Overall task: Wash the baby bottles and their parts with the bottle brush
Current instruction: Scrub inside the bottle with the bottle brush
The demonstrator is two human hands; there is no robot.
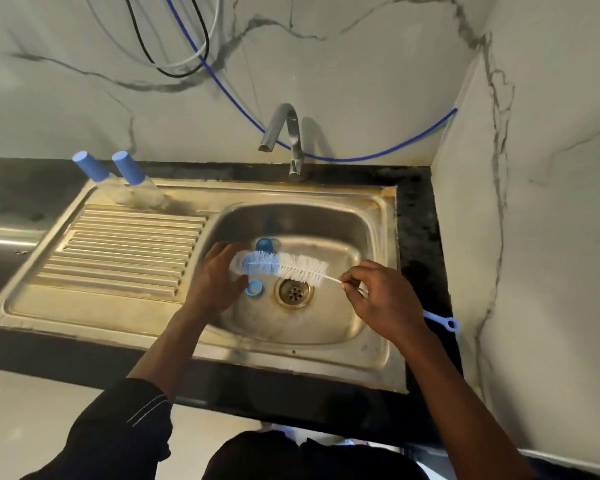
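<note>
My right hand (pixel 378 299) pinches the thin wire stem of the bottle brush (pixel 281 266), whose blue and white bristles lie level over the sink basin (pixel 326 327). The brush's blue loop handle pokes out behind my right wrist. My left hand (pixel 215 282) is open, its fingers spread and touching the blue bristle tip. A blue bottle part (pixel 265 244) stands in the basin behind the brush, and a blue ring (pixel 254 289) lies beside the drain (pixel 294 292). Two clear baby bottles with blue caps (pixel 94 171) (pixel 132 173) stand at the back of the drainboard.
A chrome tap (pixel 284 136) rises behind the basin, with no water running. The ribbed drainboard (pixel 125 251) lies to the left. A marble wall closes the right side. A blue hose (pixel 378 155) and other cables hang along the back wall.
</note>
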